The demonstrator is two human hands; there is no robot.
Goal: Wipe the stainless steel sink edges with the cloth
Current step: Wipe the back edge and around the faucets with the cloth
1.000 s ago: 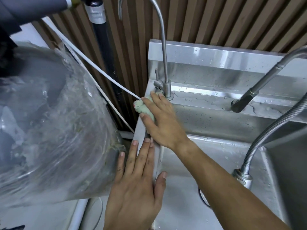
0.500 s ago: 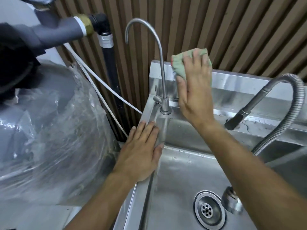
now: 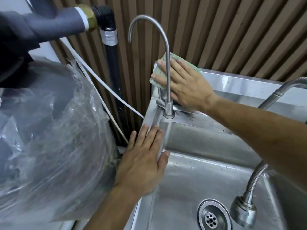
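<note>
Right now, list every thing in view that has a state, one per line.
cloth: bunched, pressed flat on the backsplash corner.
right hand: open palm on the cloth, behind the faucet stem.
left hand: flat on the left sink edge, empty.
gooseneck faucet: upright, no water running.
drain: uncovered.
spray hose head: hanging over the basin.
</note>
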